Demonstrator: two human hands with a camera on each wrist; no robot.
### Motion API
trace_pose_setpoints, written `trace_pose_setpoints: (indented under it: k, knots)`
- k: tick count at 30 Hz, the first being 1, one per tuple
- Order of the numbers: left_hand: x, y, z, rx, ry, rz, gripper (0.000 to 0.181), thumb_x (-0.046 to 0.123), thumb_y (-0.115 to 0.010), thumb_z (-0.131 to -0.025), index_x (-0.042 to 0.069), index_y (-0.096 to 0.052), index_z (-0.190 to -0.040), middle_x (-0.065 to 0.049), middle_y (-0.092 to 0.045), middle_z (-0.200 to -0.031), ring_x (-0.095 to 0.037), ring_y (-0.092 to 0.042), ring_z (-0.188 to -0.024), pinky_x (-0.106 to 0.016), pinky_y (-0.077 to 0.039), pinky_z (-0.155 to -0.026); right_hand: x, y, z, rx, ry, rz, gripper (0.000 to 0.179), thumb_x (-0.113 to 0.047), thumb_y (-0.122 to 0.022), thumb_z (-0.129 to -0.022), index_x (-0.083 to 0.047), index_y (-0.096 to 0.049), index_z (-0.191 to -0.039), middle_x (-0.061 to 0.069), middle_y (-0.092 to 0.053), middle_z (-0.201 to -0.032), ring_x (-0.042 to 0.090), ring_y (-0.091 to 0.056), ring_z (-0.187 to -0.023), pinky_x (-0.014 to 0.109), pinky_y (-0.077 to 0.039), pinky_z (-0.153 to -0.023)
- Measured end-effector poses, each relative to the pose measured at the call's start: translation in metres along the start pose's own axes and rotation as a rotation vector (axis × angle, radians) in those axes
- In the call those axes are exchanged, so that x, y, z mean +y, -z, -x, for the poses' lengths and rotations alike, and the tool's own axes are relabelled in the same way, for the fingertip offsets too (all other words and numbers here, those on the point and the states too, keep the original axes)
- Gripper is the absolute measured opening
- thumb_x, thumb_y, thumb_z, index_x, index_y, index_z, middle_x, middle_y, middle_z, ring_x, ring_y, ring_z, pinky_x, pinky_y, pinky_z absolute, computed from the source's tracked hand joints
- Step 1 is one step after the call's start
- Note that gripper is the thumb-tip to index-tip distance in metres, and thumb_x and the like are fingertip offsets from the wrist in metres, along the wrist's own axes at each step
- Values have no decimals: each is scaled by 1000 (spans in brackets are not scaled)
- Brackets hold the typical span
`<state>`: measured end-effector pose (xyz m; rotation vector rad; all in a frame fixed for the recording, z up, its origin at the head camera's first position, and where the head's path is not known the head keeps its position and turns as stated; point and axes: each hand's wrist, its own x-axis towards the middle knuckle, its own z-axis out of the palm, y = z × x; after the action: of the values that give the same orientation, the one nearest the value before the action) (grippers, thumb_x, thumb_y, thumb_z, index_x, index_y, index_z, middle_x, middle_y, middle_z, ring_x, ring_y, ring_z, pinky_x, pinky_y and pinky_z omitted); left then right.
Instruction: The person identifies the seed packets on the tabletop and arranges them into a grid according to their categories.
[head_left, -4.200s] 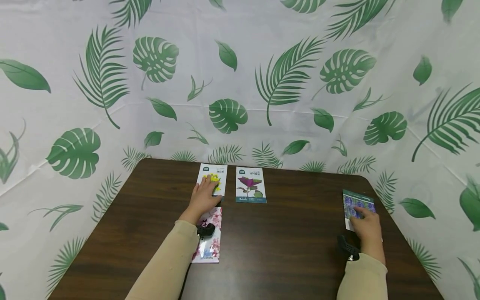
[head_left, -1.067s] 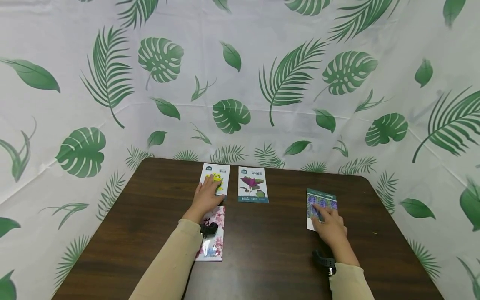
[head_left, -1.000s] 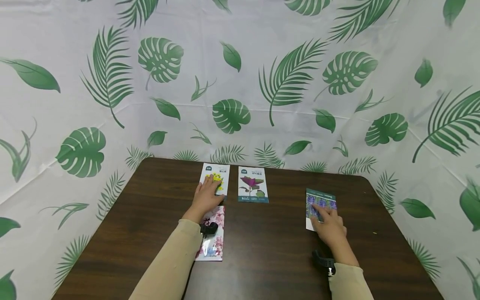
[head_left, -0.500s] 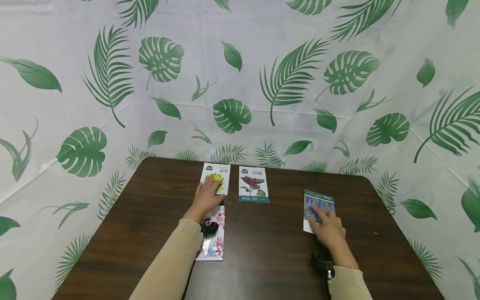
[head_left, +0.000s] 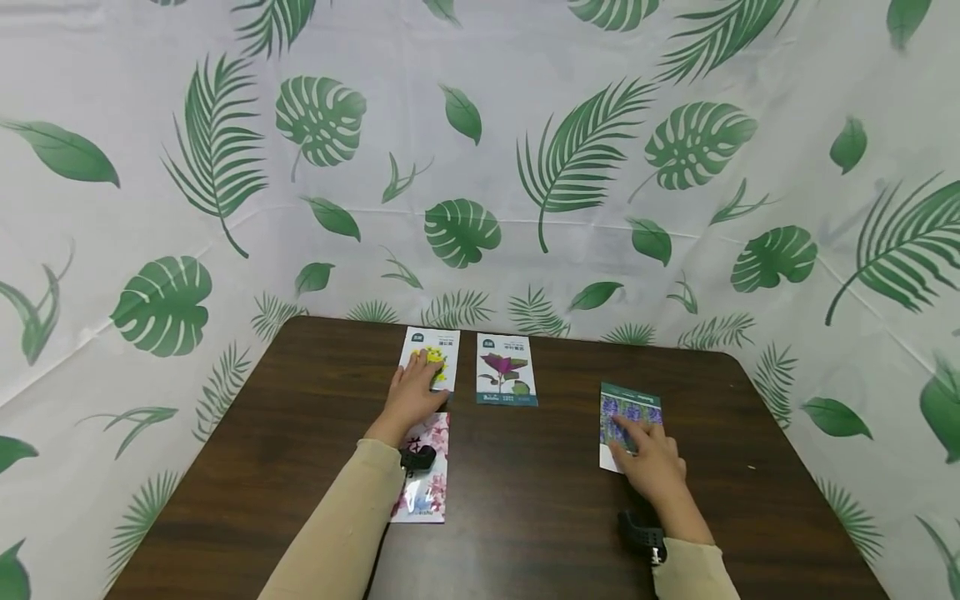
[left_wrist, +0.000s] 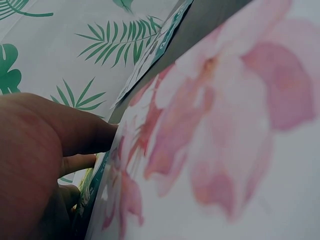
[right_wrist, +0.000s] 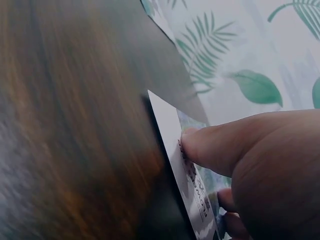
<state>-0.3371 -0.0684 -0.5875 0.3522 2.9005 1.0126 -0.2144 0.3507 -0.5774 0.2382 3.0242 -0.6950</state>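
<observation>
My left hand (head_left: 411,397) rests on a flower packet (head_left: 442,340) with yellow blossoms, fingers spread over its front. Under that wrist lies a longer packet (head_left: 430,492) printed with pink blossoms, which fills much of the left wrist view. A packet with a purple flower (head_left: 501,368) lies to the right of the yellow one, untouched. Farther right, my right hand (head_left: 654,462) presses on a packet of lavender-like purple flowers (head_left: 633,407). Its thumb (right_wrist: 202,150) lies on the packet's white end in the right wrist view; the packet's near edge stands slightly off the table there.
The dark brown table (head_left: 540,500) holds all the packets. Behind it hangs a white cloth (head_left: 480,167) with green leaf prints. A black device (head_left: 417,458) is strapped to the left wrist, and another black device (head_left: 639,533) to the right.
The right hand has slid the purple-flowered packet from the right side of the table leftward, and lately a little toward me. My left hand stays on the yellow-flower packet.
</observation>
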Motion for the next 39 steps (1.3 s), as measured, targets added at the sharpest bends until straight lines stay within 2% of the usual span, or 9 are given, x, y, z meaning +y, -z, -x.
trace_pose_setpoints:
  k: [6, 16, 21, 28, 33, 39]
  knots:
    - [-2, -3, 1, 0, 8, 7, 69, 32, -69, -105, 9, -47, -166, -22, -17, -182, -41, -8, -172, -64, -6, -138, -8, -4, 8, -13, 18, 7, 61, -40, -66, -108, -26, -50, -165, 26, -44, -158, 53, -47, -132, 68, -42, -94]
    - [2, -2, 0, 7, 4, 15, 69, 33, -69, -105, 9, -47, -166, -22, -16, -182, -41, -9, -172, -64, -6, -138, -20, -1, 20, -2, 50, 7, 60, -39, -70, -106, -27, -53, -163, 23, -47, -155, 49, -48, -129, 66, -42, -92]
    - [2, -2, -1, 19, -6, 14, 69, 32, -68, -105, 9, -47, -165, -22, -17, -182, -41, -9, -172, -65, -6, -138, -22, 0, 21, 26, 52, 23, 59, -40, -73, -104, -29, -57, -160, 20, -52, -147, 43, -50, -120, 62, -43, -88]
    - [1, 0, 2, 8, -7, 16, 70, 33, -69, -104, 8, -47, -165, -23, -16, -182, -42, -8, -172, -65, -5, -138, -23, -5, 25, 11, 37, 30, 59, -46, -75, -102, -31, -60, -158, 15, -55, -131, 33, -47, -103, 43, -36, -75]
    - [1, -1, 1, 16, -16, 10, 69, 33, -69, -105, 9, -47, -165, -22, -17, -182, -41, -8, -172, -65, -6, -138, -26, -5, 26, 43, 56, 33, 58, -44, -78, -100, -29, -63, -154, 12, -55, -120, 31, -45, -98, 41, -34, -73]
    - [2, -1, 2, 3, -4, 9, 69, 33, -69, -105, 9, -47, -166, -22, -17, -182, -41, -8, -172, -65, -6, -138, -28, -7, 27, 28, 72, 21, 58, -46, -80, -98, -29, -66, -151, 10, -51, -111, 30, -43, -94, 40, -33, -71]
